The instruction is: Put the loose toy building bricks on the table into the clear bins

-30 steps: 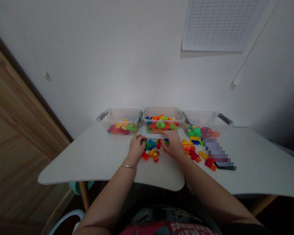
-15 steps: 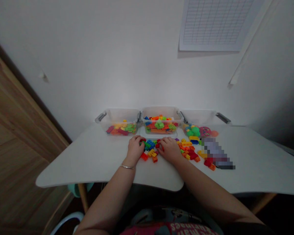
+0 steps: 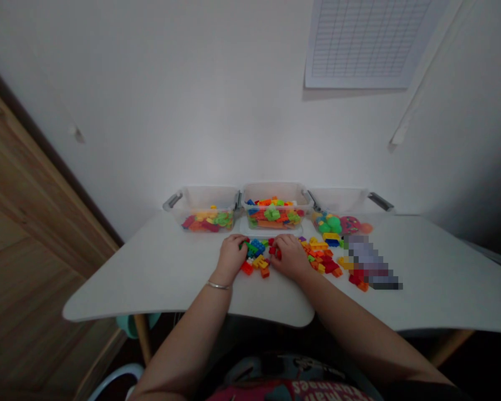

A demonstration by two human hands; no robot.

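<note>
In the head view, my left hand (image 3: 232, 257) rests at the left side of a small pile of toy building blocks, its fingers curled around a green building block (image 3: 245, 246). My right hand (image 3: 291, 256) is at the pile's right side, with its fingers closed on a red building block (image 3: 275, 252). Between the hands lie blue blocks (image 3: 257, 247), a yellow block (image 3: 259, 262), a red-orange block (image 3: 246, 268) and an orange block (image 3: 265, 273). My palms and curled fingers hide part of what they touch.
Three clear bins stand along the wall: a left bin (image 3: 209, 195) and a middle bin (image 3: 275, 192) with blocks, a right bin (image 3: 342, 197) with balls. More blocks (image 3: 328, 263) lie right of my right hand, beside a pixelated object (image 3: 371, 262). The white table (image 3: 158, 278) has a curved front edge.
My right fingers have drawn a red block slightly toward the right, away from the blue ones. My left hand has barely moved.
</note>
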